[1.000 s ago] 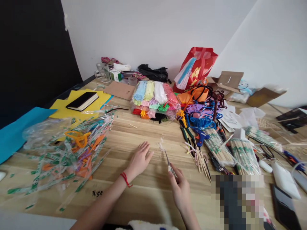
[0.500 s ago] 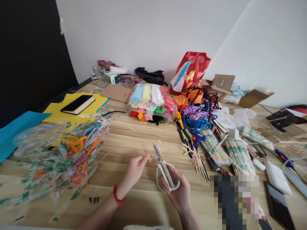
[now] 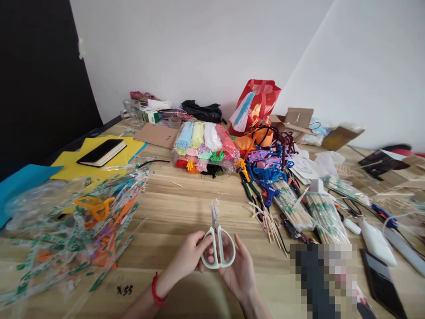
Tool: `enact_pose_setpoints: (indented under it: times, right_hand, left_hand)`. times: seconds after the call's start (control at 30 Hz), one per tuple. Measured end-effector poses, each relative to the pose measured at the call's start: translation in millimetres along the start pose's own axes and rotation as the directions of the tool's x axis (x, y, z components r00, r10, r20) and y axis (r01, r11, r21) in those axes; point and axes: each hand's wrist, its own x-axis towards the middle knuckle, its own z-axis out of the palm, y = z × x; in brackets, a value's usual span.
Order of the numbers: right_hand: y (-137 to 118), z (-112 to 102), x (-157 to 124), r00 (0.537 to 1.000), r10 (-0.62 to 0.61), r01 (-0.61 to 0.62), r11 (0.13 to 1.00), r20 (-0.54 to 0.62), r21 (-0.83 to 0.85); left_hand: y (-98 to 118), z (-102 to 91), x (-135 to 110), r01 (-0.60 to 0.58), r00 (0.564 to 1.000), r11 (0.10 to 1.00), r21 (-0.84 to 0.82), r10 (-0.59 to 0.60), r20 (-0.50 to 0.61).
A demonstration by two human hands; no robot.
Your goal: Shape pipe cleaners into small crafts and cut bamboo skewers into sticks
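Left hand [image 3: 187,256] grips scissors [image 3: 215,226]; right hand [image 3: 241,271] spread behind. Plastic wrappers [image 3: 68,239] crowd bench [image 3: 172,208] at left; skewers [image 3: 272,226], glue gun [image 3: 269,192] at right.

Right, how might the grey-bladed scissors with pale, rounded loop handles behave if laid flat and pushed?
The scissors would probably slide rather than roll, since the handles form broad, flat loops. The blades look metallic, so they should stay stiff. Lifted by one loop, the pivoted halves might swing apart.
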Motion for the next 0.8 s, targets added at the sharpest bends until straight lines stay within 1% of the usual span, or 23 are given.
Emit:
enact_pose_setpoints:
  times: [0.03,0.1,0.17,0.2,0.3,0.43,0.5,0.57,0.67,0.73,0.8]
  right_hand:
    - [0.7,-1.0,3.3,1.0,0.015,-0.015,1.0,0.013,0.017]
    - [2.7,-2.7,12.0,0.999,0.025,-0.026,0.999,0.037,0.03]
    - [4.3,-3.6,21.7,0.998,0.029,-0.03,0.999,0.062,0.019]
    - [4.4,-3.9,26.2,0.996,0.039,-0.04,0.999,0.081,0.005]
    - [1.6,-4.7,37.6,0.987,0.091,-0.084,0.995,0.131,-0.055]
    - [-6.4,-6.7,50.6,0.98,0.149,-0.126,0.977,0.132,-0.174]
    - [-9.1,-6.8,57.1,0.973,0.171,-0.13,0.961,0.154,-0.244]
    - [-9.1,-6.8,62.4,0.973,0.135,-0.079,0.956,0.186,-0.282]
    - [-5.8,-8.8,64.8,0.979,-0.016,0.079,0.948,0.203,-0.307]
    - [-4.1,-11.6,61.8,0.969,-0.13,0.203,0.904,0.211,-0.376]
    - [-3.1,-14.2,56.3,0.946,-0.218,0.311,0.817,0.239,-0.486]
  left_hand:
    - [0.8,-2.5,1.3,-0.04,0.998,0.998,0.05,0.042,-0.049]
    - [2.9,-8.0,4.9,-0.138,0.98,0.98,0.146,0.157,-0.125]
    - [5.2,-14.5,8.9,-0.221,0.954,0.955,0.198,0.254,-0.162]
    - [6.1,-18.2,10.5,-0.242,0.945,0.946,0.215,0.28,-0.169]
    - [7.3,-30.2,13.4,-0.253,0.928,0.918,0.306,0.32,-0.193]
    - [4.2,-42.2,19.3,-0.213,0.895,0.829,0.517,0.378,-0.237]
    - [0.8,-44.4,25.7,-0.216,0.878,0.798,0.563,0.41,-0.245]
    - [-2.5,-44.3,32.3,-0.279,0.864,0.805,0.524,0.448,-0.23]
    - [-4.5,-41.6,35.5,-0.413,0.852,0.829,0.377,0.498,-0.161]
    - [-2.9,-38.8,30.6,-0.462,0.856,0.828,0.317,0.51,-0.085]
    - [0.4,-35.2,21.3,-0.49,0.858,0.821,0.292,0.513,-0.001]
